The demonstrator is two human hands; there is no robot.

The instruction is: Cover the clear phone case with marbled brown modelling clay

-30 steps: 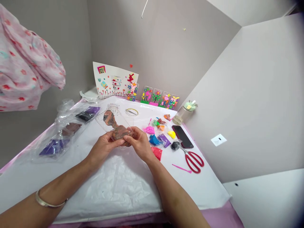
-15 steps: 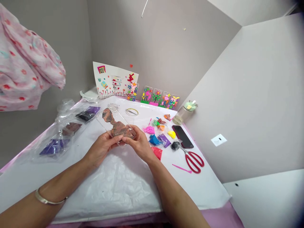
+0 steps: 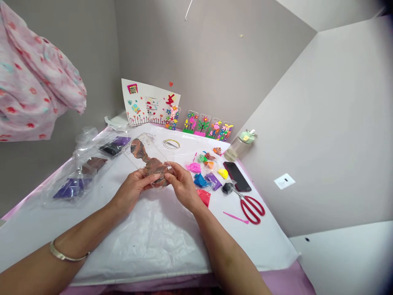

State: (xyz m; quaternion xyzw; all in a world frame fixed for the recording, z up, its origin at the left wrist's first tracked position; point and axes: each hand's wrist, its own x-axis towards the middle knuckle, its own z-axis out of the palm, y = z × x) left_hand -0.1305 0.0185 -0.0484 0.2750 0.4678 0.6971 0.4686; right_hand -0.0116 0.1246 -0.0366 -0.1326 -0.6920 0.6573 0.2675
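Between my hands is a clear rectangular panel point(image 3: 164, 155), tilted above the table. Marbled brown clay point(image 3: 155, 166) is spread across it as a narrow upper lobe joined to a wide lower patch. My left hand point(image 3: 133, 186) grips the panel's lower left edge, its thumb lying on the clay. On the lower right, my right hand point(image 3: 183, 183) is closed on the same panel, thumb bent over the clay's edge. Fingers behind the panel are partly hidden. A cluster of small clear beads point(image 3: 149, 139) shows at the panel's far end; whether they lie on it or behind it I cannot tell.
Clay packets, including a blue one point(image 3: 200, 180) and a red one point(image 3: 204, 197), lie right, near red-handled scissors point(image 3: 252, 209), a pink tool point(image 3: 236, 217), a phone point(image 3: 237, 177) and a bottle point(image 3: 238, 148). Bagged clay point(image 3: 72, 187) lies left. Decorated panels point(image 3: 204, 124) stand behind.
My right thumb has shifted slightly right, away from the left thumb, over the clay. Both hands keep hold of the panel; the view has shifted slightly.
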